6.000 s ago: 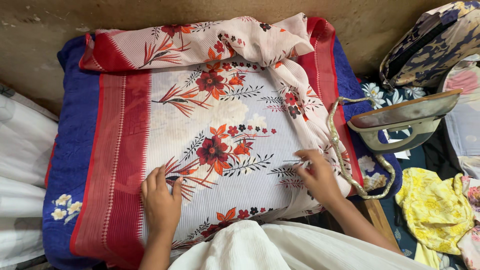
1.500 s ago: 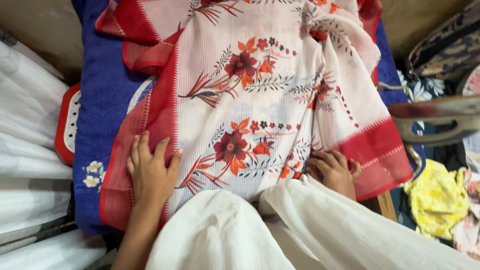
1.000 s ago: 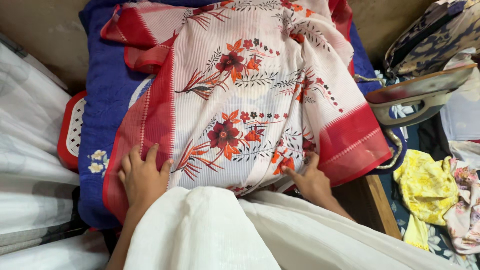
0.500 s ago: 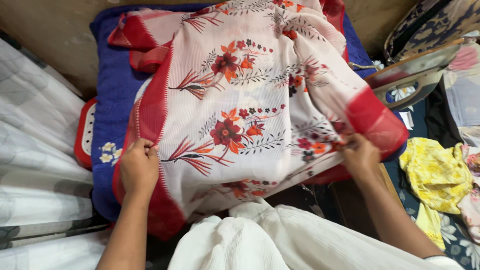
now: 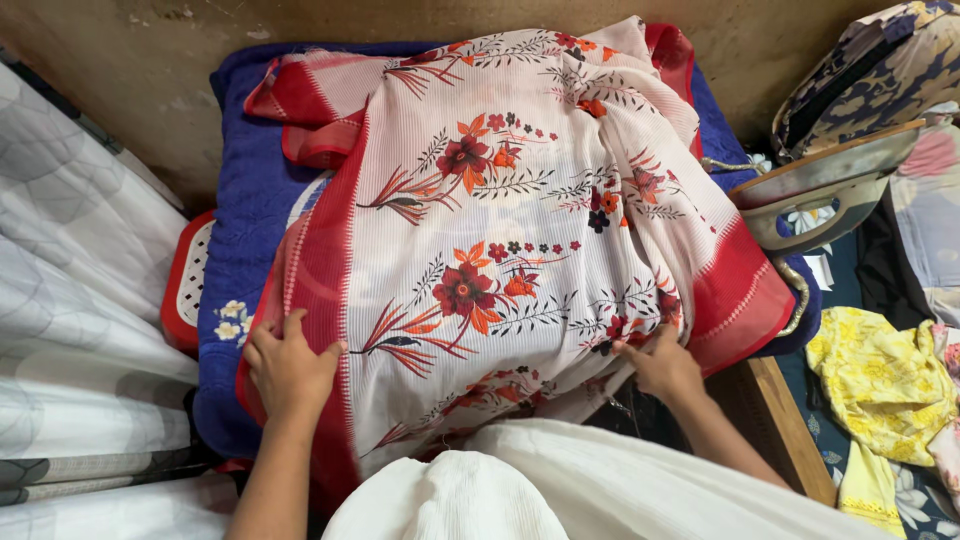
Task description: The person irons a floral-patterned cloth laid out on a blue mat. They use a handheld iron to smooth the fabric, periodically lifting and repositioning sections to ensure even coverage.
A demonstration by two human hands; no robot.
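A pale pink cloth printed with red and orange flowers and edged with a wide red border lies spread over a blue padded blanket. My left hand rests flat on the red border at the cloth's near left, fingers spread. My right hand presses on the cloth's near right edge beside the other red border, fingers lightly curled on the fabric. White cloth covers my lap just below the hands.
A flat iron stands on its heel at the right, its braided cord hanging by the blanket. A yellow garment and patterned fabrics lie at the right. White sheets are at the left, a wall behind.
Half a second ago both hands gripped and lifted the cloth's near edge. Now the cloth lies down again and both hands rest on it, the right one nearer the middle.
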